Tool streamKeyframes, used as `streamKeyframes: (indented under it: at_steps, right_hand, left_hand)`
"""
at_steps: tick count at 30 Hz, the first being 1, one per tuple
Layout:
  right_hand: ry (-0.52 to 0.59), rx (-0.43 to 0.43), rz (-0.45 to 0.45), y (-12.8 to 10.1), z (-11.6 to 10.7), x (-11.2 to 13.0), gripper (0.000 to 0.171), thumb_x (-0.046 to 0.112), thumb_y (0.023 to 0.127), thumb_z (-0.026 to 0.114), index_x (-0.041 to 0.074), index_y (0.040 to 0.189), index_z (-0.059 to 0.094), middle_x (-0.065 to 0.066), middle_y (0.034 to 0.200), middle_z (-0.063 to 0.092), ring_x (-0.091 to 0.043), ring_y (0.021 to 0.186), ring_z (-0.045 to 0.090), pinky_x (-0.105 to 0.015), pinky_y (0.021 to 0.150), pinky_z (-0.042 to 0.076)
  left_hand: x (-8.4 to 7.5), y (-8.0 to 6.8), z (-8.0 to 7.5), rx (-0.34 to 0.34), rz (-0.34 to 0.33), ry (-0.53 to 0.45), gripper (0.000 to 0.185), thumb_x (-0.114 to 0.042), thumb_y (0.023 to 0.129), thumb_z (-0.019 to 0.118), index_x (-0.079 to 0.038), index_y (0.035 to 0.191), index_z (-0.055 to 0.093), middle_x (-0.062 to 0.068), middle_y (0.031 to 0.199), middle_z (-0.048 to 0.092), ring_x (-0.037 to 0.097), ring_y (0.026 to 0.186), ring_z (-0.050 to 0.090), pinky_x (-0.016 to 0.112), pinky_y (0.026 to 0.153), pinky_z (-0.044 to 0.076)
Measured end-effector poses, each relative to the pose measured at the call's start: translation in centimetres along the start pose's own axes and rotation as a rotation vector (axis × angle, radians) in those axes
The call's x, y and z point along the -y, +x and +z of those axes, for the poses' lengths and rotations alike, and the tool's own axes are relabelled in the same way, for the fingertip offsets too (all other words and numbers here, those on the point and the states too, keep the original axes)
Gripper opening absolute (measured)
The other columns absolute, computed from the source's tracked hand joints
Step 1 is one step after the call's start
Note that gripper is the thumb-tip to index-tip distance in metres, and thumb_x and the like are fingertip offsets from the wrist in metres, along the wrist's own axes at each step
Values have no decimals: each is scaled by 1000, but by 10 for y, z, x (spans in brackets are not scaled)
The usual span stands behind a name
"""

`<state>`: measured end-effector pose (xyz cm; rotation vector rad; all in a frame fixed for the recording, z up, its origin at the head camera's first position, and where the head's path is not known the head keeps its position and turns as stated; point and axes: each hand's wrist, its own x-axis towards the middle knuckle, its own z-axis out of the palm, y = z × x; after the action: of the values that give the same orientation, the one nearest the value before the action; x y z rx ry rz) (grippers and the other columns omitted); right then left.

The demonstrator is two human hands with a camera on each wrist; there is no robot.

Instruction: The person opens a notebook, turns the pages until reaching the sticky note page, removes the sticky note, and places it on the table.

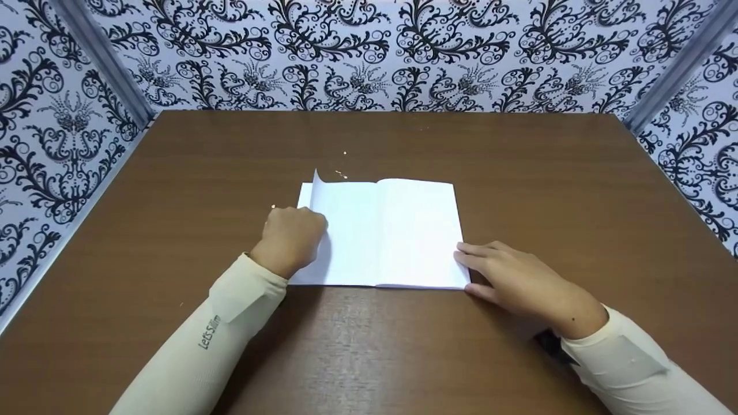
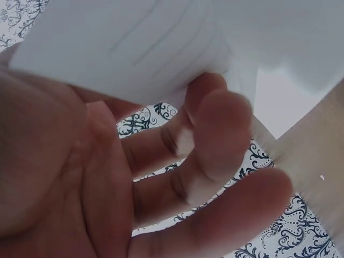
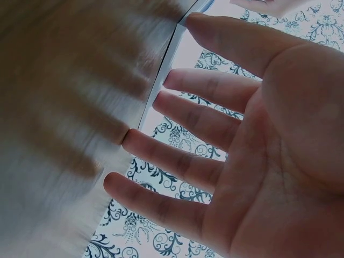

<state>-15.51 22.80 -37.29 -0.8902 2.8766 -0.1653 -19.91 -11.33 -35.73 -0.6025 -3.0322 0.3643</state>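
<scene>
An open white notebook lies flat in the middle of the brown table. My left hand sits on its left side with curled fingers. In the left wrist view those fingers curl under a lifted white page, whose top corner stands up from the book. My right hand rests on the table at the book's lower right corner. Its straight, spread fingers touch the notebook's right edge.
Walls papered in a black-and-white swirl pattern close in the table on the left, back and right. Bare brown tabletop surrounds the notebook on all sides. A few small bright specks lie behind the book.
</scene>
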Motion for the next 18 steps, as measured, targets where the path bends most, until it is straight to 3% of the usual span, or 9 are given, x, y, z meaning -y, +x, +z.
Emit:
streamKeyframes:
  at_steps: [7, 14, 18]
  right_hand:
    - [0, -7, -2, 1, -1, 0, 54, 28, 95, 67, 4, 142, 55, -11, 151, 51, -37, 131, 53, -58, 93, 51]
    - [-6, 0, 5, 1, -1, 0, 54, 28, 95, 67, 5, 142, 54, -12, 151, 50, -37, 129, 54, -58, 92, 51]
    - [-4, 3, 5, 0, 0, 1, 54, 28, 95, 67, 5, 143, 54, -12, 151, 50, -37, 129, 54, -58, 91, 51]
  left_hand:
    - [1, 0, -3, 29, 2, -7, 17, -2, 89, 57, -4, 86, 73, 15, 72, 71, 20, 57, 58, 46, 56, 56]
    - [-1, -2, 0, -50, -8, -2, 17, 1, 86, 58, -4, 77, 73, 14, 66, 69, 22, 55, 63, 44, 51, 54]
    - [-1, -4, 2, -55, -35, 25, 19, 0, 87, 58, -3, 77, 73, 14, 66, 70, 19, 54, 58, 41, 50, 53]
